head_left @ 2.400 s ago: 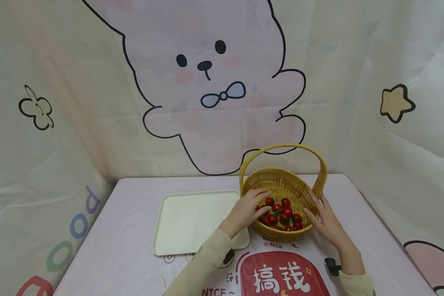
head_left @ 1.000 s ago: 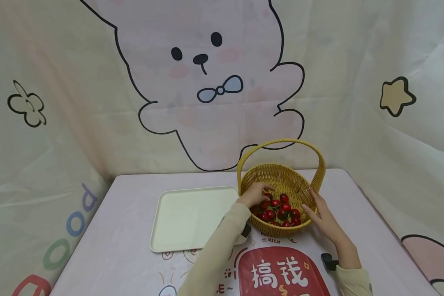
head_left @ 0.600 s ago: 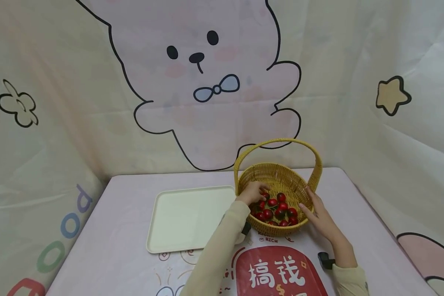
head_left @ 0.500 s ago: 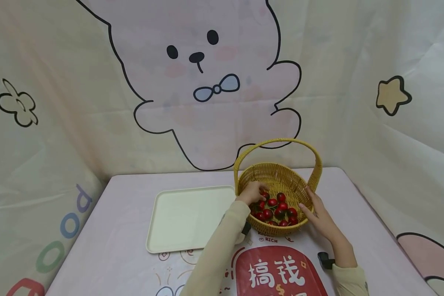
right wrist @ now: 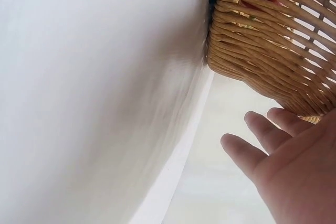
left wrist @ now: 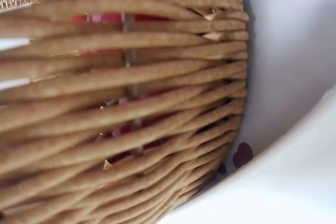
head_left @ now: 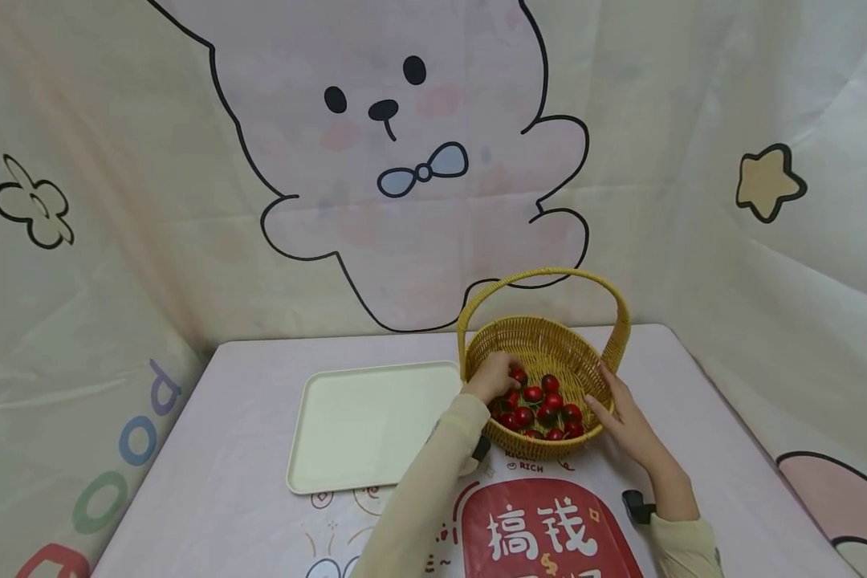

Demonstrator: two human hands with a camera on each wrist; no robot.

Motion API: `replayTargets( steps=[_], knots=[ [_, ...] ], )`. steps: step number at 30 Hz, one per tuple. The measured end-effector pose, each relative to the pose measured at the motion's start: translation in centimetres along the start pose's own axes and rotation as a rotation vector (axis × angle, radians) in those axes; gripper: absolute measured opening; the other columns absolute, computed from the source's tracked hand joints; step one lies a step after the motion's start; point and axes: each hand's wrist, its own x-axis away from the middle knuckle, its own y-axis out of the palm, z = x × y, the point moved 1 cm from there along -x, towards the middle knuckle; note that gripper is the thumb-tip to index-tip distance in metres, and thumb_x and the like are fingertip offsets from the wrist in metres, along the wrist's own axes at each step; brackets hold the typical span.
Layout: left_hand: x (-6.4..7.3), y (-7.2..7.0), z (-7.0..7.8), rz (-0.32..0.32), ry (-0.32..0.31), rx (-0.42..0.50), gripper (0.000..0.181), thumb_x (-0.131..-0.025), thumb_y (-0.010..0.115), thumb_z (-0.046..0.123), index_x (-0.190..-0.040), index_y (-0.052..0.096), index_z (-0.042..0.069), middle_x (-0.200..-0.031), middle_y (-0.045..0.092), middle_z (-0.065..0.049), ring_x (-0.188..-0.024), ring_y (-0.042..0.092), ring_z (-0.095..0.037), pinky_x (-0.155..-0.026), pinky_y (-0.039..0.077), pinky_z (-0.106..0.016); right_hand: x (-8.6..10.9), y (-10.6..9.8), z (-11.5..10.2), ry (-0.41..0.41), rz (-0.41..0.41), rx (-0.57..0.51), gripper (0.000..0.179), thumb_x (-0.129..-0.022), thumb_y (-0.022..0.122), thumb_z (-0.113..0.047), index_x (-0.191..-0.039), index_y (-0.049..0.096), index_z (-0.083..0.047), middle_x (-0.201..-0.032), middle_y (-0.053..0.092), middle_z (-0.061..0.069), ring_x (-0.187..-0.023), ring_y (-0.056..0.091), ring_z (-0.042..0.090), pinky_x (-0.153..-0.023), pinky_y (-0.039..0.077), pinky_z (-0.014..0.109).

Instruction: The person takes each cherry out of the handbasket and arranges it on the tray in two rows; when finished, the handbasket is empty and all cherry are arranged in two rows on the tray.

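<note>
- I'm watching the left hand (head_left: pixel 493 377) reaching over the near-left rim into the yellow wicker basket (head_left: pixel 535 449), its finger and thumb lying around one red fruit (head_left: pixel 519 376); whether they are pinching or only touching it, I cannot tell.
- The right hand (head_left: pixel 624 417) is spreading along the basket's right side, thumb at the rim and fingers outside, several of them straight and apart in the right wrist view.
- I'm reading that right hand as steadying the basket, since it is bracing the side opposite the busy left hand.
- The red fruits (head_left: pixel 533 394) are clustering in the near half of the basket, perhaps because the floor is dishing or leaning that way.
- The basket is standing on the tabletop (head_left: pixel 217 449), towards the right; the cream tray (head_left: pixel 368 429) is lying flat to its left, probably for easy reach. The arm is hiding whether they are touching.
- The basket's mouth is facing up; being round, it is showing no clear long axis, but its handle (head_left: pixel 549 271) is arching from left to right.
- The fruits are looking roundish, pointing no particular way; the tray's long axis is seemingly running left to right.
</note>
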Motion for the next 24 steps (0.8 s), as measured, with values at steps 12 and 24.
replayTargets(
  steps=[12,24],
  knots=[
    [0.9,0.1,0.8,0.067,0.086,-0.084,0.031,-0.084,0.068,0.01,-0.115,0.066,0.011,-0.112,0.062,-0.002,-0.102,0.057,-0.011,-0.085,0.048,-0.02,0.0,-0.1,-0.1,0.029,-0.008,0.003,0.076,-0.096,0.046,-0.039,-0.15,-0.001,-0.012,-0.15,0.006,0.029,-0.134,0.011,0.052,-0.097,0.02,0.072],
    [2.4,-0.5,1.4,0.163,0.182,-0.095,0.032,-0.087,0.064,0.017,-0.119,0.063,0.015,-0.115,0.061,0.0,-0.105,0.056,-0.01,-0.091,0.046,-0.02,-0.1,-0.1,-0.4,0.046,-0.013,0.008,0.077,-0.095,0.046,-0.039,-0.15,-0.001,-0.013,-0.151,0.007,0.027,-0.134,0.011,0.051,-0.098,0.019,0.071]
  ],
)
